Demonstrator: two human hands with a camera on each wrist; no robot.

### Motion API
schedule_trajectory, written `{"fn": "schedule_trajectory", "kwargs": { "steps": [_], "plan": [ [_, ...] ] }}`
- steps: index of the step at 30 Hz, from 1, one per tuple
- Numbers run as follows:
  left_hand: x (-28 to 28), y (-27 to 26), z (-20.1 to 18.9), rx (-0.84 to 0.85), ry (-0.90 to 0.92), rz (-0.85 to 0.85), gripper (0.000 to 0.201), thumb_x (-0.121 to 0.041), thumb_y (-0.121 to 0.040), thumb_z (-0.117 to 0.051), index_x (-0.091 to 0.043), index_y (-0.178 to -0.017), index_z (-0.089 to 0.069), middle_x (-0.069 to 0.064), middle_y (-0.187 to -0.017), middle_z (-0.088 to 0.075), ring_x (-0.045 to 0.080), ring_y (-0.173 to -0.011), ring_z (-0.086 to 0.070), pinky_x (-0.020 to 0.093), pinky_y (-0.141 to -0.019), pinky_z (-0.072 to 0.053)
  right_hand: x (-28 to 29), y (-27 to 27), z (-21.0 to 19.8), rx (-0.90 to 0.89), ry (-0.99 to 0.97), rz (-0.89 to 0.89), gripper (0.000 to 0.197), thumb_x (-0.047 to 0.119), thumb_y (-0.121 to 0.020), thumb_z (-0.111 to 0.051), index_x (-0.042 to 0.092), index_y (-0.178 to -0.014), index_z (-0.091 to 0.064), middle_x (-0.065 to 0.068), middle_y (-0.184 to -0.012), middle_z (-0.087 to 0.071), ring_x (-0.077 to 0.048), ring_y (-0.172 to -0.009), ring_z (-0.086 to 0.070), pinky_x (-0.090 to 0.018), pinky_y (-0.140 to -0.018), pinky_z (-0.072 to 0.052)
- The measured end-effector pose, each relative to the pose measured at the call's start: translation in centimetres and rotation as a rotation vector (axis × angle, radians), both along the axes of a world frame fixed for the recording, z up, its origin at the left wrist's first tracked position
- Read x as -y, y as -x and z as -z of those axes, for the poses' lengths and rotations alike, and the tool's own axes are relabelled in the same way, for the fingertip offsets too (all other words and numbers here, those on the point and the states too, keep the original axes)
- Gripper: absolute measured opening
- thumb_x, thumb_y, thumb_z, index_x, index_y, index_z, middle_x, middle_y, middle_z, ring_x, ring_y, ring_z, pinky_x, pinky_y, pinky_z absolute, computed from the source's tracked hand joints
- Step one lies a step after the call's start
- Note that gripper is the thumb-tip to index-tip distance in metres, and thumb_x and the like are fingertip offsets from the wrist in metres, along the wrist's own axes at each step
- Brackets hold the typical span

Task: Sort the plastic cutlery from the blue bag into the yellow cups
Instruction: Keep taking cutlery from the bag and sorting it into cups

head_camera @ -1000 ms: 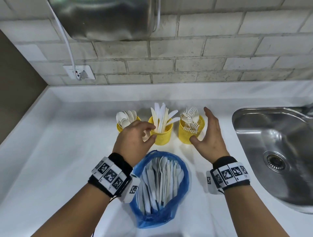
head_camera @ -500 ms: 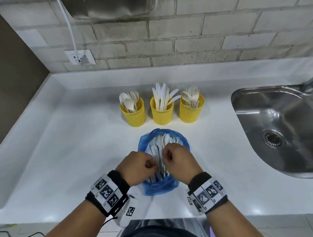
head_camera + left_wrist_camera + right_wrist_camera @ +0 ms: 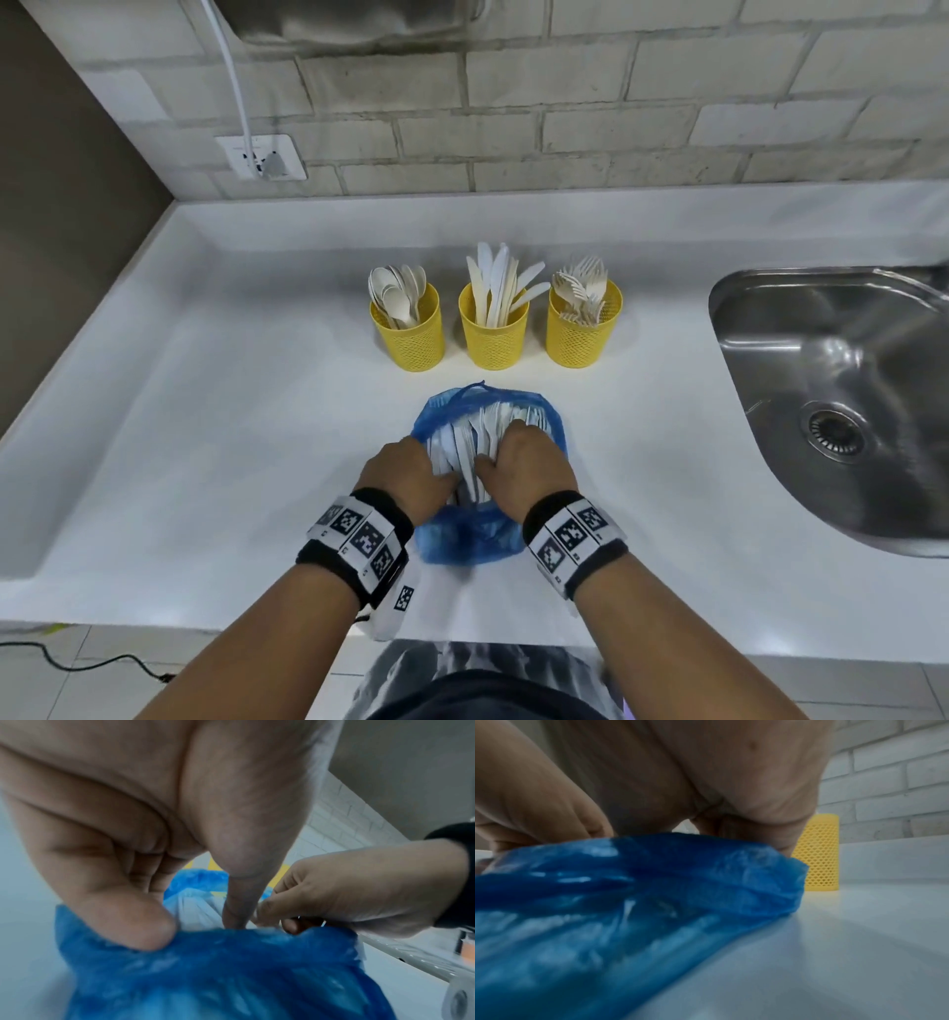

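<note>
White counter (image 3: 205, 437) under a brick wall (image 3: 565, 103), steel sink (image 3: 821, 360) at the right.
Both hands, left hand (image 3: 405, 475) and right hand (image 3: 529, 470), curl their fingers onto cutlery (image 3: 470, 452) in the blue bag (image 3: 464, 539).

Head view reads bright and even for me, soft overhead light. The white counter (image 3: 215, 411) shows pale glare patches along its near edge, and the sink (image 3: 821, 360) carries streaky highlights. Soft short shadows sit under the yellow cups (image 3: 408, 334). Strong wide-angle bending: brick lines bow and the corners stretch. Both wrist views are dimmer and muddy. On the left wrist view the blue bag (image 3: 231, 973) is smeared by blur, skin close up is soft. On the right wrist view I see the same smear, with the palm in shadow.
</note>
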State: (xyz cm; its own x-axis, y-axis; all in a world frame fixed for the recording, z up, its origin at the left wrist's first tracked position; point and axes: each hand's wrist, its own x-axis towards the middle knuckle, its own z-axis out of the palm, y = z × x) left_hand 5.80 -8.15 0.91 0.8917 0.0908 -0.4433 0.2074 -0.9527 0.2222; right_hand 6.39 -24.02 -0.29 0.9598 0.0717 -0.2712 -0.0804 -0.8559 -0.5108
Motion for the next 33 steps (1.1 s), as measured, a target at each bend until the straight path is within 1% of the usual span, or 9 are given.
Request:
{"fn": "schedule_trajectory", "kwargs": {
  "steps": [3,6,12,16,19,21,24,29,33],
  "plan": [
    [1.2,-0.5,0.0,0.034,-0.001,-0.059,0.026,-0.040,-0.090,-0.063,-0.015,-0.090,-0.058,0.008,-0.096,-0.066,0.026,-0.086,-0.062,0.029,-0.070,-0.043,-0.1,-0.6,-0.5,-0.054,0.012,-0.027,0.029,0.036,-0.096,-0.062,0.009,-0.106,-0.060,-0.009,-0.109,-0.068,-0.028,-0.105,-0.067,-0.032,-0.081,-0.050],
    [1.8,-0.6,0.2,0.041,0.052,-0.187,0.034,-0.043,-0.086,-0.068,-0.020,-0.073,-0.047,0.001,-0.081,-0.058,0.022,-0.076,-0.055,0.028,-0.066,-0.042,-0.1,-1.2,-0.8,-0.119,0.009,-0.062,0.022,0.033,-0.094,-0.062,0.011,-0.092,-0.057,-0.011,-0.106,-0.070,-0.029,-0.102,-0.068,-0.034,-0.081,-0.055],
    [2.5,-1.0,0.1,0.051,0.162,-0.303,0.031,-0.034,-0.083,-0.071,-0.022,-0.070,-0.047,-0.006,-0.069,-0.051,0.012,-0.064,-0.051,0.022,-0.051,-0.036,0.4,-1.6,-0.7,-0.105,0.004,-0.079,0.025,0.031,-0.096,-0.062,0.007,-0.100,-0.067,-0.010,-0.103,-0.073,-0.029,-0.099,-0.070,-0.032,-0.078,-0.054],
    [2.9,-1.3,0.1,0.038,0.193,-0.332,0.024,-0.033,-0.085,-0.070,-0.019,-0.079,-0.051,-0.004,-0.073,-0.050,0.018,-0.076,-0.053,0.025,-0.063,-0.039,0.6,-1.7,-0.6,-0.127,-0.023,-0.099,0.025,0.027,-0.099,-0.061,0.004,-0.106,-0.067,-0.013,-0.109,-0.072,-0.030,-0.105,-0.069,-0.032,-0.083,-0.054],
    [3.0,-1.2,0.0,0.065,0.214,-0.361,0.022,-0.032,-0.086,-0.069,-0.016,-0.086,-0.055,-0.002,-0.075,-0.053,0.022,-0.082,-0.054,0.026,-0.069,-0.039,0.8,-2.1,-0.6,-0.187,-0.089,-0.095,0.020,0.025,-0.096,-0.063,0.005,-0.099,-0.066,-0.014,-0.109,-0.072,-0.030,-0.104,-0.069,-0.030,-0.078,-0.052],
    [3.1,-1.3,-0.1,0.092,0.225,-0.372,0.020,-0.030,-0.085,-0.070,-0.015,-0.089,-0.057,0.002,-0.081,-0.058,0.022,-0.082,-0.055,0.026,-0.068,-0.039,0.9,-2.1,-0.6,-0.195,-0.101,-0.089,0.018,0.025,-0.094,-0.065,0.006,-0.094,-0.065,-0.014,-0.107,-0.072,-0.029,-0.102,-0.069,-0.029,-0.074,-0.051],
    [3.3,-1.4,0.0,0.108,0.253,-0.379,0.021,-0.029,-0.083,-0.071,-0.016,-0.097,-0.062,0.004,-0.088,-0.062,0.022,-0.083,-0.057,0.025,-0.070,-0.040,0.7,-2.1,-0.3,-0.185,-0.073,-0.089,0.025,0.026,-0.095,-0.062,0.002,-0.104,-0.069,-0.015,-0.109,-0.073,-0.030,-0.104,-0.070,-0.034,-0.086,-0.058],
    [3.3,-2.1,0.6,0.056,0.285,-0.387,0.029,-0.034,-0.082,-0.072,-0.011,-0.099,-0.069,0.001,-0.078,-0.064,0.017,-0.073,-0.060,0.022,-0.053,-0.037,0.8,-2.4,-0.1,-0.135,-0.006,-0.095,0.032,0.030,-0.103,-0.057,0.002,-0.116,-0.066,-0.015,-0.117,-0.072,-0.030,-0.113,-0.068,-0.036,-0.096,-0.055],
    [3.4,-2.5,0.5,0.049,0.260,-0.389,0.034,-0.033,-0.082,-0.072,-0.007,-0.104,-0.068,0.007,-0.091,-0.065,0.023,-0.083,-0.060,0.026,-0.062,-0.040,1.1,-2.7,-0.2,-0.152,-0.050,-0.072,0.025,0.022,-0.099,-0.059,0.001,-0.111,-0.067,-0.016,-0.114,-0.072,-0.031,-0.110,-0.069,-0.034,-0.091,-0.056]
  ]
}}
